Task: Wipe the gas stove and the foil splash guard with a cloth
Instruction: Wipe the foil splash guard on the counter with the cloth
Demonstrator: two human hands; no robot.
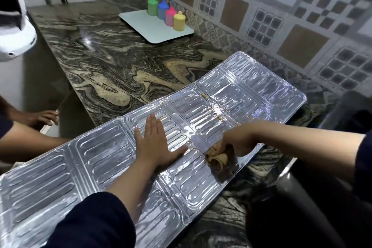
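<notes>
here the left hand lies flat on the foil guard, right hand gripping the cloth.

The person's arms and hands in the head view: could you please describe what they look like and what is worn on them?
Both arms wear dark navy long sleeves, pushed up so the forearms are bare. The left sleeve ends below the elbow; the right sleeve shows at the frame's right edge. The left hand and the right hand are bare: no gloves, and no rings, watch or bracelets that I can see.
</notes>
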